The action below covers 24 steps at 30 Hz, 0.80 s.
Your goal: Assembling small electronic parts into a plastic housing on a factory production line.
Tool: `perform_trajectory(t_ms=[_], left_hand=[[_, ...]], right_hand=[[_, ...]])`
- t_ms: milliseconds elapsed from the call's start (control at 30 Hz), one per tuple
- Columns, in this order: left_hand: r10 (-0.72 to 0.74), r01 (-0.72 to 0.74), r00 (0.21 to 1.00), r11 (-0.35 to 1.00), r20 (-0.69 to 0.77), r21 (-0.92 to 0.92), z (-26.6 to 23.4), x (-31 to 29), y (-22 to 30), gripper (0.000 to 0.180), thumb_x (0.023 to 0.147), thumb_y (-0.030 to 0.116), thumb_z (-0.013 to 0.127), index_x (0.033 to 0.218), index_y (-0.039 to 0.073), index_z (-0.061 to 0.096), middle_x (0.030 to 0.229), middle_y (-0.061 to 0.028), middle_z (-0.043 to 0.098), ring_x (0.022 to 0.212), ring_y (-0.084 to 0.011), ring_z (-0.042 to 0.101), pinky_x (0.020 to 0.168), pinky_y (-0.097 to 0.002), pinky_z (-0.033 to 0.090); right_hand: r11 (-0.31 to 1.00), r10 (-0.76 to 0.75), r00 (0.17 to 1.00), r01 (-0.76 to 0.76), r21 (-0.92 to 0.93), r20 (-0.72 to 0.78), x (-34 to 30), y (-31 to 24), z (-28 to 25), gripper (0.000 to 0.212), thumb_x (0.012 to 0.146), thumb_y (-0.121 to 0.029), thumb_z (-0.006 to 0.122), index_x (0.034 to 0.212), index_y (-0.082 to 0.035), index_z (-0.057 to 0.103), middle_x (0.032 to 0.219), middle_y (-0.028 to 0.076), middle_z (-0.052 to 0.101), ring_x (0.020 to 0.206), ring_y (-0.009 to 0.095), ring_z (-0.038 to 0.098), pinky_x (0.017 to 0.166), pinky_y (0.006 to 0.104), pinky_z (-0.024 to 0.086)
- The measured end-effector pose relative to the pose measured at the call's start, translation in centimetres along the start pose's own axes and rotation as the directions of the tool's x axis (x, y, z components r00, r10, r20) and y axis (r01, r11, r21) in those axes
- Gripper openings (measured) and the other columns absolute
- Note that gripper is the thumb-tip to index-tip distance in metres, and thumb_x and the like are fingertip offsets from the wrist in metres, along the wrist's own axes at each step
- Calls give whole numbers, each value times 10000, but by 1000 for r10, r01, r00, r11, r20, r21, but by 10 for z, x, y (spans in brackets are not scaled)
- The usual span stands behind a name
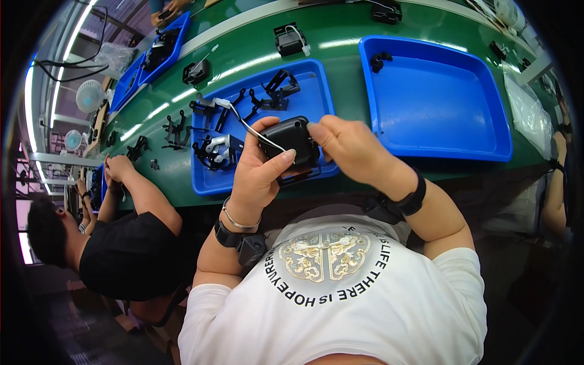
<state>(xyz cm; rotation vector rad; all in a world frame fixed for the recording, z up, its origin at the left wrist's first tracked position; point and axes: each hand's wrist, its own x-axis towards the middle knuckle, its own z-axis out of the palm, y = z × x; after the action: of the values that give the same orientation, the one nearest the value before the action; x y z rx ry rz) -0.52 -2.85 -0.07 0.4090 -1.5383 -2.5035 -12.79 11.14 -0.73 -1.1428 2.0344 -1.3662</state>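
Note:
My left hand [258, 167] grips a black boxy plastic housing [287, 139], its thumb pressed on the face. A white cable [244, 123] runs from that housing up to a white plug [223, 103] over the tray behind. At the housing's right edge, my right hand [347, 143] has thumb and finger pinched together; whatever sits between them is too small to name. Below the housing a black bracket-like part [299, 176] shows, partly covered by my fingers. Behind my hands, a blue tray [322, 79] holds several black brackets [277, 91].
A second blue tray [438, 103] on the right has a few small black parts [381, 61] in its corner. More black housings [291, 40] and loose brackets [175, 129] lie on the green table [243, 61]. At left a co-worker [121, 249] sits close by. Clear plastic bags [528, 112] lie far right.

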Motion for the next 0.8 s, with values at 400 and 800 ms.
perform_trajectory(t_ms=[400, 800], left_hand=[[-302, 258, 909, 949, 286, 183, 78, 86, 23, 529, 806, 32, 588, 1256, 123, 326, 1107, -120, 510, 935, -253, 593, 696, -405, 565], [-612, 242, 510, 776, 605, 582, 171, 244, -95, 436, 797, 35, 588, 1185, 150, 424, 1032, -95, 518, 866, -233, 579, 661, -393, 539]], right_hand=[[662, -749, 539, 584, -469, -386, -28, 39, -79, 263, 721, 78, 603, 962, -26, 586, 857, 144, 593, 711, 288, 586, 598, 335, 475], [748, -301, 712, -237, -621, -634, -87, 101, -143, 183, 763, -9, 574, 942, -40, 593, 814, 129, 592, 674, 258, 582, 618, 314, 470]])
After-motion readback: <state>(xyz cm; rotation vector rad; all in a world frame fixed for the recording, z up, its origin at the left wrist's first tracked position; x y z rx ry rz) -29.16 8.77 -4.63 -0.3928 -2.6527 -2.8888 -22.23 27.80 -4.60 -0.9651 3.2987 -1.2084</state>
